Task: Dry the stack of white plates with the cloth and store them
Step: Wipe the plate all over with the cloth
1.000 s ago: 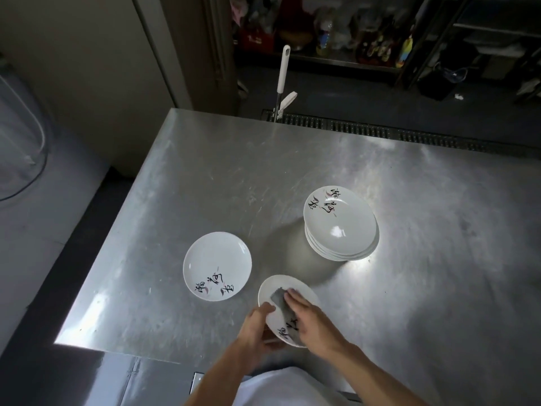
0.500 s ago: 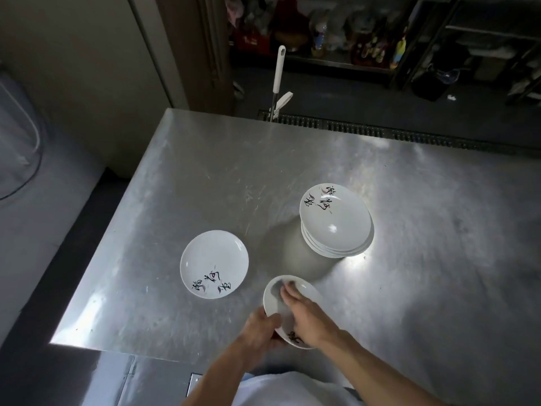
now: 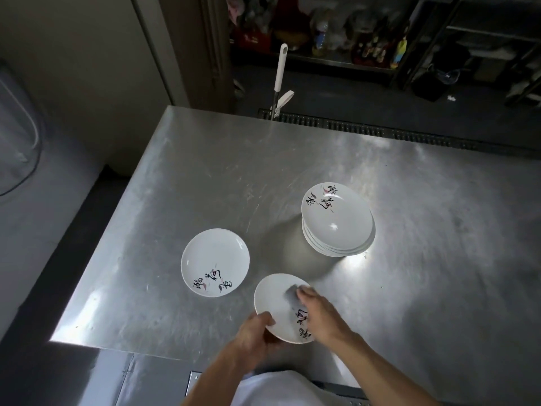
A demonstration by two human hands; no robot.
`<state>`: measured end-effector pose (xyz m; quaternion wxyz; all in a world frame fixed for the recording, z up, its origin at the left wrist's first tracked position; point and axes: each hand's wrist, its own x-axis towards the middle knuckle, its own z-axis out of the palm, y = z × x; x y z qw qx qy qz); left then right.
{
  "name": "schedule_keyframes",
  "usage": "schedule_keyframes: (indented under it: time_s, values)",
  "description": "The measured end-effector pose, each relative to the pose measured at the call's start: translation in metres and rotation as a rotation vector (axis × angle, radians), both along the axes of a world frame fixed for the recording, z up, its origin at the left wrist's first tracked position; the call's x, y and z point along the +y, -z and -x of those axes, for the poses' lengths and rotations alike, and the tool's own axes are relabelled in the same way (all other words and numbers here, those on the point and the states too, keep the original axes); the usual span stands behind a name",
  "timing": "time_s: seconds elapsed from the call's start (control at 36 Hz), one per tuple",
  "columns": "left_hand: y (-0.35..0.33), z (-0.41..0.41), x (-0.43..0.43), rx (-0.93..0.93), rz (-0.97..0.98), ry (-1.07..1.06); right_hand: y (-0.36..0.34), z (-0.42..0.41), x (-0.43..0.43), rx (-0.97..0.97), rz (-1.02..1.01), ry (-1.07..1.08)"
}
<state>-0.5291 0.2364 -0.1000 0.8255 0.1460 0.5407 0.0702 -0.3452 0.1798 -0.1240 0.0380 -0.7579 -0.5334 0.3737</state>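
My left hand [image 3: 254, 335] grips the near-left rim of a white plate [image 3: 273, 300] with black brushed characters, held tilted just above the steel table [image 3: 205, 177]. My right hand [image 3: 320, 313] presses a small grey cloth [image 3: 289, 295] against the plate's inner face. A stack of several matching white plates [image 3: 338, 219] stands on the table beyond and to the right. A single matching plate [image 3: 215, 262] lies flat on the table to the left of the one I hold.
The table's left and near edges drop off to a dark floor. A white-handled tool [image 3: 280, 74] stands upright behind the far edge by a floor drain grate [image 3: 380, 131]. Shelves with bottles line the back.
My right hand has slid the cloth across the plate's face toward its far right side, and the plate has turned a little in my left hand. The stack and single plate stay put.
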Motion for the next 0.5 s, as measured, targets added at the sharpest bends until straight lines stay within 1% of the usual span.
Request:
schedule_keyframes:
  time_s: [0.06,0.14,0.19,0.28,0.33,0.42,0.5]
  values:
    - [0.0,-0.001,0.003,0.026,-0.061,-0.001,0.0,-0.008,-0.005,-0.071,0.032,-0.02]
    - [0.0,-0.003,0.006,0.02,-0.094,0.022,-0.006,-0.004,-0.014,-0.012,0.042,-0.059]
    - [-0.001,-0.007,0.007,-0.009,-0.112,0.026,-0.016,0.008,-0.015,0.105,0.025,-0.049]
    - [-0.005,-0.01,0.008,-0.014,-0.158,0.006,-0.034,0.031,-0.01,0.34,-0.062,0.0]
    - [-0.002,-0.01,0.012,0.002,-0.17,-0.028,-0.045,0.036,-0.006,0.384,-0.078,-0.018]
    - [-0.002,-0.012,0.013,-0.016,-0.19,-0.046,-0.052,0.028,-0.002,0.257,-0.144,-0.136]
    - [-0.001,-0.018,0.015,-0.046,-0.277,-0.013,-0.059,0.022,0.004,0.151,-0.238,-0.099]
